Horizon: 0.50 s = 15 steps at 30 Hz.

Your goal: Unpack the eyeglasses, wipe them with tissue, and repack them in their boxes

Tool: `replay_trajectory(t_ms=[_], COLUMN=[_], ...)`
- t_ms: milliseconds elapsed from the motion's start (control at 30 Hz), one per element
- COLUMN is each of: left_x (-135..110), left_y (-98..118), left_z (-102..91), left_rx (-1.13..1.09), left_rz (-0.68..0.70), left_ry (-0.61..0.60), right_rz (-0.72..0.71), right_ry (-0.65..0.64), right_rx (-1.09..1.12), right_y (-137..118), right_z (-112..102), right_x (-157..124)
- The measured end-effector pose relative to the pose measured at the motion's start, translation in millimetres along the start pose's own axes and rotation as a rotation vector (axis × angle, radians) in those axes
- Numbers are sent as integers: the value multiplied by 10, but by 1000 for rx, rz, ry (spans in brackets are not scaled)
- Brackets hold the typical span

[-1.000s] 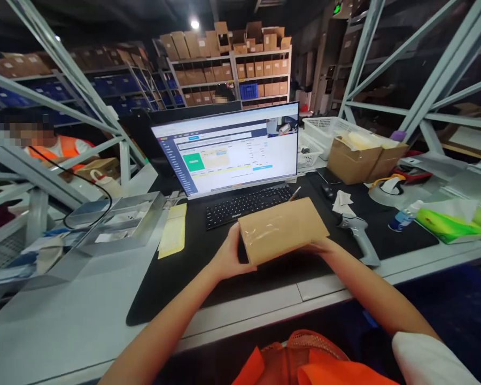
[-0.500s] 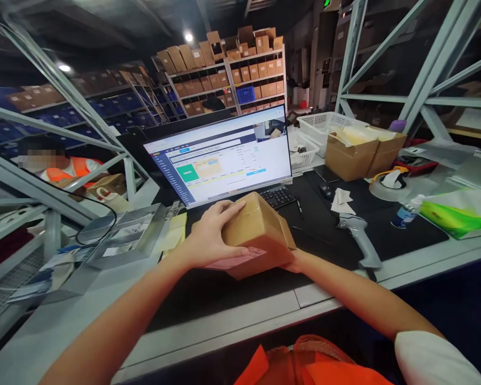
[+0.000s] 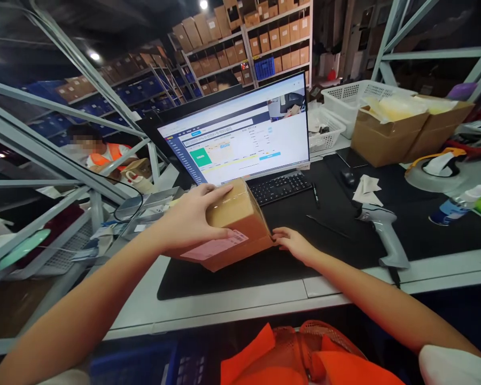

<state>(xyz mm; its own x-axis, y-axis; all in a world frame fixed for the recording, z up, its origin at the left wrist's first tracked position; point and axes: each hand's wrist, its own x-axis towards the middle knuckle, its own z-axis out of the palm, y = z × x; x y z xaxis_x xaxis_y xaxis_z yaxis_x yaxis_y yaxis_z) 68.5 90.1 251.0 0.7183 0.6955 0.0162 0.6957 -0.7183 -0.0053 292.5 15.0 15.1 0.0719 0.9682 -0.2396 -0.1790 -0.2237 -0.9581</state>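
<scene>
Your worktop (image 3: 260,300) has a grey scanner (image 3: 388,234) near its front edge, a monitor (image 3: 240,141) toward its back edge.

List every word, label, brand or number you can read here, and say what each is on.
Nothing is clear enough to quote.
Screen: text too small.
Pink label on the box: print blurred.
Bottle: lettering blurred.
Keyboard: markings too small.
Shelf boxes: labels too small.

Small overhead lamps (image 3: 94,55) pricked a dim background; the monitor (image 3: 240,147) glowed brightly; wide-angle distortion stretched the edges.
</scene>
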Motion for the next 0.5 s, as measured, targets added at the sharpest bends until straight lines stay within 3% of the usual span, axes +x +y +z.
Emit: replay_trajectory(t_ms=[200, 500], left_x=[-34, -97], left_y=[-30, -55], left_z=[119, -5], left_rx=[70, 44], left_rz=[-13, -86], left_ry=[-81, -104], right_rz=[-48, -132], right_ry=[44, 68], right_rx=[-21, -63], right_y=[29, 88], right_z=[-23, -49], right_x=[11, 71])
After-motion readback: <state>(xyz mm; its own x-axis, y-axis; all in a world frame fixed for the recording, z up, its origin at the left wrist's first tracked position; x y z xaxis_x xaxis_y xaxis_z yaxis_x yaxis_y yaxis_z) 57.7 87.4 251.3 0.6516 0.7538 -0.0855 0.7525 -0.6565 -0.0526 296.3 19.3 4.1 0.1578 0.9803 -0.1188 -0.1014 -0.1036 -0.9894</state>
